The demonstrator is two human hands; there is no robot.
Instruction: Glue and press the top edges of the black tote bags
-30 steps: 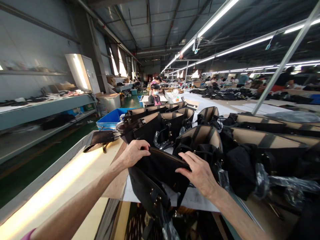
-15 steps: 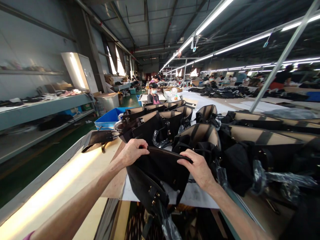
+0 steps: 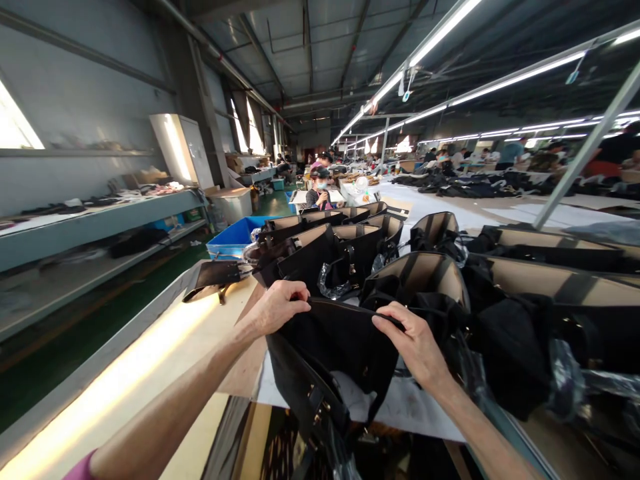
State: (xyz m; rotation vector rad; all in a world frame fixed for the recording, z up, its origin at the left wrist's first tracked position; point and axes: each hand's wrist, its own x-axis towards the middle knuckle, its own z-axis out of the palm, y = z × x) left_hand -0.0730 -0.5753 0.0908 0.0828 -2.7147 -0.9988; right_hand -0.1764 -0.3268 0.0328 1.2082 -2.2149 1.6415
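A black handbag [image 3: 335, 347] hangs in front of me at the near edge of the table. My left hand [image 3: 285, 305] pinches the left end of its top edge between thumb and fingers. At the right end of that same edge, my right hand [image 3: 410, 337] has a similar pinch. The edge is stretched between both hands and sags slightly. Low on the bag's front are straps with small metal fittings, and clear plastic wrap trails below them. The bag's bottom is lost in the dark.
Several black bags with beige linings [image 3: 430, 273] stand behind and to the right. A black strap piece [image 3: 213, 277] lies on the pale tabletop [image 3: 165, 360] at left. Beyond are a blue bin [image 3: 233, 240], a side bench [image 3: 100, 217], a slanted post [image 3: 590, 147] and a seated person [image 3: 320, 190].
The whole scene has shifted right in view as my head turned slightly left. Both hands keep their pinch on the handbag's edge.
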